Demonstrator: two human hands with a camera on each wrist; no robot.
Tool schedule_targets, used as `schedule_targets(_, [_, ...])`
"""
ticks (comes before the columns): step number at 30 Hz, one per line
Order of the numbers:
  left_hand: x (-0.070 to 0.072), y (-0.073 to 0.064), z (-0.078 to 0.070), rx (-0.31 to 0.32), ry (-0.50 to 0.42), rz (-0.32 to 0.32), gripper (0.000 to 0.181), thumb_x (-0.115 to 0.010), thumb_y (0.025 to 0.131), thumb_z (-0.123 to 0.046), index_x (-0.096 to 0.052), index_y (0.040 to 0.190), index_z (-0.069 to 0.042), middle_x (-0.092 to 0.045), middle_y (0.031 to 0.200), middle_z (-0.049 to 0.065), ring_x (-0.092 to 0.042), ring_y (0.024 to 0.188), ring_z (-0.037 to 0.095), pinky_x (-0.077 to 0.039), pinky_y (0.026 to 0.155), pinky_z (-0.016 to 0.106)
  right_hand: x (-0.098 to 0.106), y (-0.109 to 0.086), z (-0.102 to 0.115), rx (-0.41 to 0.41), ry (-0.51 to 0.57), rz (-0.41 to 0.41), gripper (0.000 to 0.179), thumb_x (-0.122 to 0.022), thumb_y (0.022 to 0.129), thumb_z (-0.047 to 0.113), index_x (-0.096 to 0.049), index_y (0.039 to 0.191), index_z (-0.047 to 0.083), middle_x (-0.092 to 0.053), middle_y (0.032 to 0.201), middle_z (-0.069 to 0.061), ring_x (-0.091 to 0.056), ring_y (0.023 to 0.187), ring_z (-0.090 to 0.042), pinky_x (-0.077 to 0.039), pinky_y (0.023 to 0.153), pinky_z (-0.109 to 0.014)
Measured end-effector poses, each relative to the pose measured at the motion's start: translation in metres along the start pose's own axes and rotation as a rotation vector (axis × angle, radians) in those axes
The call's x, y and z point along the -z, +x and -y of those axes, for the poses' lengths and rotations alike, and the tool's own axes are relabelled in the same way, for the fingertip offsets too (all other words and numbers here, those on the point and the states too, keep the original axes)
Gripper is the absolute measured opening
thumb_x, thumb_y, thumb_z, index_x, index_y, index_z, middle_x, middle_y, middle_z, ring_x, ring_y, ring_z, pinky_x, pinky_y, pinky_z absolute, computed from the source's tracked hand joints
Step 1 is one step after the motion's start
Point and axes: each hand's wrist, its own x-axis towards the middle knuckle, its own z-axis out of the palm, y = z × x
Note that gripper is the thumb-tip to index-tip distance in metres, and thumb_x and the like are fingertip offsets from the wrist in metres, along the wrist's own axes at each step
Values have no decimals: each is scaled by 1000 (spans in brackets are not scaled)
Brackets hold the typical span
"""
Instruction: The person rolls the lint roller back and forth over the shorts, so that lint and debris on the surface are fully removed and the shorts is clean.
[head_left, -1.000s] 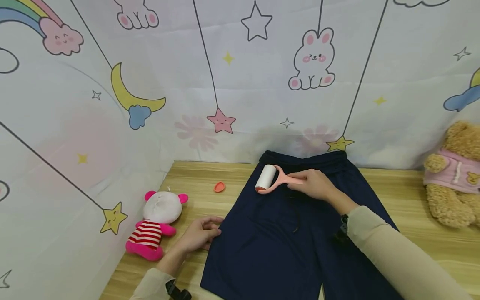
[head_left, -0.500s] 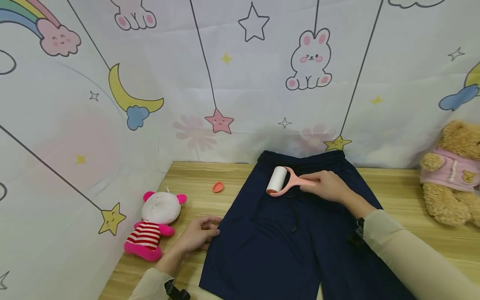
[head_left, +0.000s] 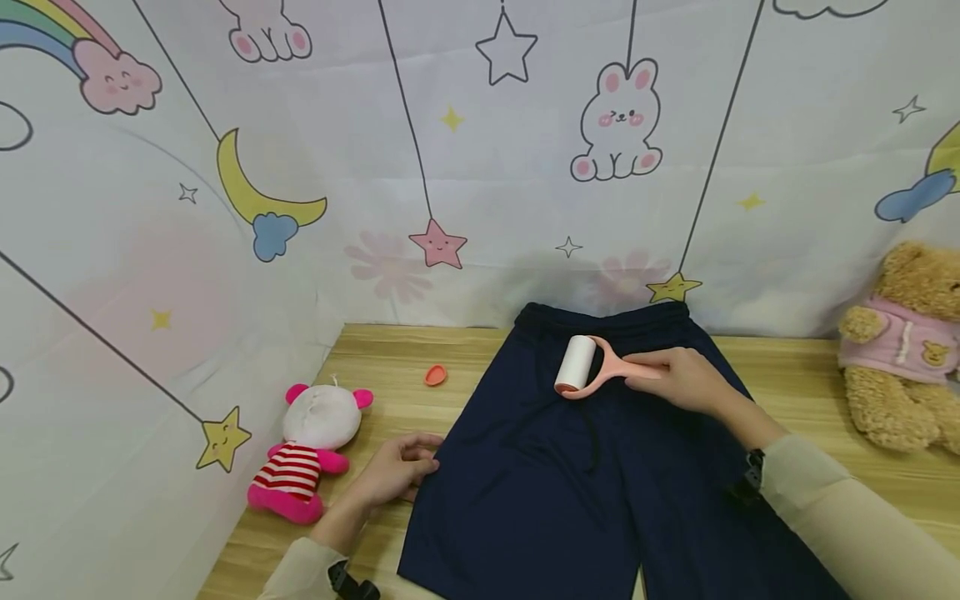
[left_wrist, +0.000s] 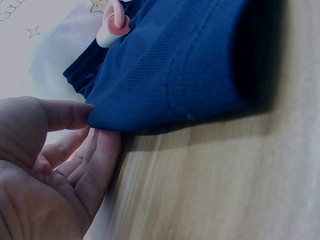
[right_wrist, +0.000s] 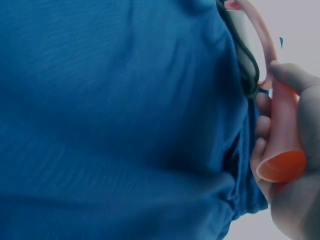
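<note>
Dark navy shorts (head_left: pixel 525 483) with a gathered waistband and a dark drawstring (head_left: pixel 592 446) lie spread on the wooden table. My right hand (head_left: pixel 686 379) grips the pink handle of a lint roller (head_left: pixel 576 364), whose white roll is over the front just below the waistband. In the right wrist view the fingers wrap the handle (right_wrist: pixel 284 120), and its orange hollow end faces the camera. At the left side edge, my left hand (head_left: pixel 397 468) pinches the cloth. The left wrist view has its thumb (left_wrist: pixel 70 115) on top of the edge and the fingers beneath.
A small orange oval cap (head_left: pixel 436 375) lies on the table left of the shorts. A pink and white plush toy (head_left: pixel 300 454) lies near my left forearm. A brown teddy bear (head_left: pixel 896 350) sits at the right. A printed cloth backdrop (head_left: pixel 480 167) closes off the back and left.
My right hand has moved the lint roller rightward across the shorts, from near the left side toward the middle below the waistband. The left hand stays at the edge.
</note>
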Motion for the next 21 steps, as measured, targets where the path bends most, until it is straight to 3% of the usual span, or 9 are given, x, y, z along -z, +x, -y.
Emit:
schedule_targets(9, [1,-1,-1,8,-8,10,42,-67,99,-5,-60,140,0,-68,96,8,-68,77,19,-60,58,36,12,-15,-10,62,1,-15,50,-74,95,47,-72,134,16,-73,123,-11,-71,101,-26,-55,77,-40])
schedule_targets(21, [1,0,-1,12,-1,8,42,-67,100,-6,-60,140,-1,-68,98,9,-69,78,20,-61,59,37,20,-21,-16,87,8,0,49,-76,95,42,-72,134,12,-74,119,-9,-68,91,-16,-53,71,-34])
